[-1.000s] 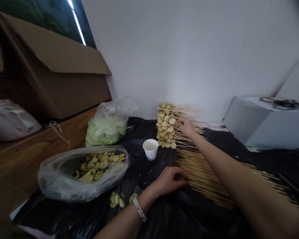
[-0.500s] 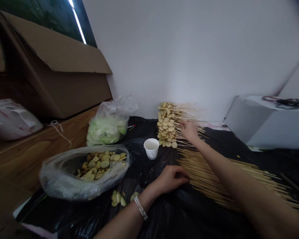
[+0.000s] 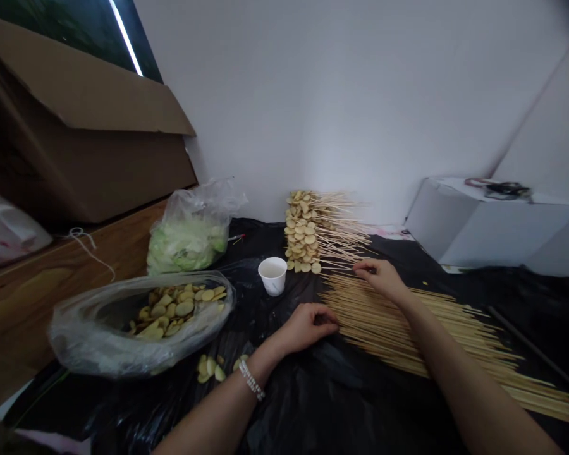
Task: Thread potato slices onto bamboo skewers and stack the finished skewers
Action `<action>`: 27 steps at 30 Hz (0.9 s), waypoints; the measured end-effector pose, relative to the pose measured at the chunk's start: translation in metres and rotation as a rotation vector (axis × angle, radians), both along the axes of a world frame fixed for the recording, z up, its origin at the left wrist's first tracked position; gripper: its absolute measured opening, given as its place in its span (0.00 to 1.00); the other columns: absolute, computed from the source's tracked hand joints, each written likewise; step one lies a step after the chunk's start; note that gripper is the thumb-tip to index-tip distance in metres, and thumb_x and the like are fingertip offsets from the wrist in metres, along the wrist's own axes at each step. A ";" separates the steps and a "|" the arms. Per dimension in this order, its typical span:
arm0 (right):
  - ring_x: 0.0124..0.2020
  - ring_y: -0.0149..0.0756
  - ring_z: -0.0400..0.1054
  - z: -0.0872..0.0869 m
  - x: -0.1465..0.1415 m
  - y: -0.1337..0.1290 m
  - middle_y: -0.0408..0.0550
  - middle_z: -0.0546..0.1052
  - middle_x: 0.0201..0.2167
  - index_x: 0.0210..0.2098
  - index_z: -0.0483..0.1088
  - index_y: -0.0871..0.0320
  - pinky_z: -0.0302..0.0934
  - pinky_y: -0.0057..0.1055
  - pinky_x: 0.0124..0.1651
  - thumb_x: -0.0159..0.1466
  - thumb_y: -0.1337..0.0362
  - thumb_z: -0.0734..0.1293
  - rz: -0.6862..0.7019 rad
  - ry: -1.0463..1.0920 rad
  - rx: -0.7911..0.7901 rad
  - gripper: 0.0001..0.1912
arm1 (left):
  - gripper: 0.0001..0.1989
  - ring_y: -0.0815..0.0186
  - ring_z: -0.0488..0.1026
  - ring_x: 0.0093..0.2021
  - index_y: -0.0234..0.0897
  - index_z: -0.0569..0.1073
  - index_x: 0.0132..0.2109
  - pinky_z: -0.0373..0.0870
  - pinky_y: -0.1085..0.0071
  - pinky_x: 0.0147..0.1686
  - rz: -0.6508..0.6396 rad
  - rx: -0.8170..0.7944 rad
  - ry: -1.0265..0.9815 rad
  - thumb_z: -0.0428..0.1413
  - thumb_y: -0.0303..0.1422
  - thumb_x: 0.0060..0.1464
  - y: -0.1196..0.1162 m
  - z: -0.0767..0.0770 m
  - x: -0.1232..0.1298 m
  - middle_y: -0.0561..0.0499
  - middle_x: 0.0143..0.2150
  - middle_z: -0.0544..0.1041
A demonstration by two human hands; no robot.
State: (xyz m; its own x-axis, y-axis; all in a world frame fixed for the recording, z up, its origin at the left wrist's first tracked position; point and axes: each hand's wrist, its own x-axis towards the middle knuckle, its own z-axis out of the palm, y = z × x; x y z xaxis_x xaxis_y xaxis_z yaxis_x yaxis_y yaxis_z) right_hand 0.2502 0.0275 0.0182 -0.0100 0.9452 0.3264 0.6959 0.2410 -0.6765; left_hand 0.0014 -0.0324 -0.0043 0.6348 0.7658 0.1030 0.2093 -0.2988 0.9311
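My left hand (image 3: 309, 326) rests low over the black plastic sheet, beside the left ends of a spread of bare bamboo skewers (image 3: 384, 322). Its fingers are loosely bent, thumb and forefinger apart, and nothing shows between them. Over the upper edge of those skewers is my right hand (image 3: 382, 278), fingertips pinched together; what they hold, if anything, is too small to tell. Just beyond it lies a stack of skewered potato slices (image 3: 303, 234), bare stick ends pointing right. A white paper cup (image 3: 272, 276) stands left of the stack.
An open plastic bag of potato slices (image 3: 171, 309) lies at left, with a few loose slices (image 3: 211, 368) in front. Behind it stands a bag of cut green vegetable (image 3: 189, 243). A cardboard box (image 3: 95, 151) is far left, a white box (image 3: 483, 221) at right.
My right hand has drawn back from the sticks of the potato stack toward me, over the bare skewers. The view has shifted slightly right; my left hand keeps about the same place.
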 end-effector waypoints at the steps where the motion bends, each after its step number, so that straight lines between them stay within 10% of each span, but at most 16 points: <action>1: 0.38 0.40 0.71 0.000 0.004 -0.001 0.47 0.79 0.34 0.32 0.77 0.56 0.61 0.35 0.44 0.55 0.60 0.65 0.036 -0.007 -0.040 0.10 | 0.11 0.65 0.73 0.35 0.36 0.78 0.39 0.66 0.73 0.36 0.000 -0.002 0.001 0.58 0.37 0.50 0.000 0.000 0.000 0.48 0.35 0.79; 27: 0.23 0.29 0.63 0.016 0.013 -0.019 0.42 0.74 0.20 0.24 0.75 0.59 0.52 0.24 0.26 0.46 0.72 0.58 0.201 -0.359 -0.390 0.14 | 0.15 0.66 0.71 0.35 0.33 0.77 0.40 0.65 0.73 0.35 0.028 -0.065 0.073 0.57 0.40 0.51 0.006 0.003 -0.002 0.47 0.37 0.79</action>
